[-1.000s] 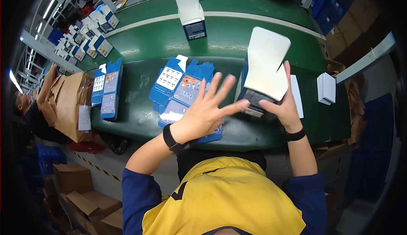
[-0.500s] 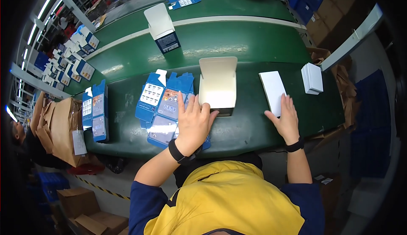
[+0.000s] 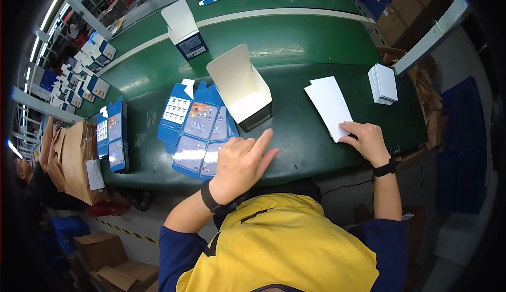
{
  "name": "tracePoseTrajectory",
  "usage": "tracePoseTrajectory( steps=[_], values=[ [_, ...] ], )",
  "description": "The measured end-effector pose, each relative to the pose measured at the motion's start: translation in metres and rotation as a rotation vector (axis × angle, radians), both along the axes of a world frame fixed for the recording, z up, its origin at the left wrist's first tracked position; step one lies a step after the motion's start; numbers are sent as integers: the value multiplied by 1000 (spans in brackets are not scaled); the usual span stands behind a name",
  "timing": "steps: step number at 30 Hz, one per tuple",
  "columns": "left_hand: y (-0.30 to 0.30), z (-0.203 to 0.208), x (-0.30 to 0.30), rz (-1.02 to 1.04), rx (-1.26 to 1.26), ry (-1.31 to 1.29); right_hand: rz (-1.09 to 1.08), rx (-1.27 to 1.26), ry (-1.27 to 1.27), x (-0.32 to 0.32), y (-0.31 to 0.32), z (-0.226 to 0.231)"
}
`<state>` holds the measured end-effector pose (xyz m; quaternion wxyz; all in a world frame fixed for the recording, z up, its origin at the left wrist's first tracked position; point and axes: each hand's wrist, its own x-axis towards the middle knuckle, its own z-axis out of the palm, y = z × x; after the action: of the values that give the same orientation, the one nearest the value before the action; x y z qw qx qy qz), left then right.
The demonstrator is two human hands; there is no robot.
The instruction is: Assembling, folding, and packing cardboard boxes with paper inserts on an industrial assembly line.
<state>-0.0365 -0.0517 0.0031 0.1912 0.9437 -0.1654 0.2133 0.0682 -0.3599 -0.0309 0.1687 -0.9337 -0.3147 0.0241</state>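
My right hand (image 3: 366, 140) pinches the near end of a white paper leaflet (image 3: 332, 105), which lies at a slight angle over other white paper on the table. My left hand (image 3: 242, 160) is empty, its index finger and thumb apart, just in front of an open carton (image 3: 255, 114). That carton is white inside and dark outside, stands turned at an angle, and has its tall lid flap raised. Left of it, several flattened blue printed cartons (image 3: 192, 126) lie in a pile, beside my left fingers.
A second open carton (image 3: 191, 45) stands farther back on the green belt. A stack of white paper (image 3: 383, 84) sits at the right, by a slanted metal post (image 3: 437, 33). At the left are blue cartons (image 3: 117, 134), a brown paper sack (image 3: 79, 155) and rows of open boxes (image 3: 97, 86).
The near carton has turned and shifted left, and my left hand has come off it. My right hand has gone from resting by the white paper to pinching its end. The view has shifted slightly.
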Motion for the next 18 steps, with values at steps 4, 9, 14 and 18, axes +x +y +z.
tracePoseTrajectory(
  steps=[4,9,14,18],
  values=[
    [-10,-6,2,-61,-23,16,123,15,-191,2,3,-11],
    [-14,-7,3,-104,-13,43,95,5,27,5,-16,-16],
    [-15,-12,2,-126,0,98,249,-54,-365,4,4,-1],
    [-17,-12,1,-142,-7,116,294,-18,-228,15,-7,-13]
  ],
)
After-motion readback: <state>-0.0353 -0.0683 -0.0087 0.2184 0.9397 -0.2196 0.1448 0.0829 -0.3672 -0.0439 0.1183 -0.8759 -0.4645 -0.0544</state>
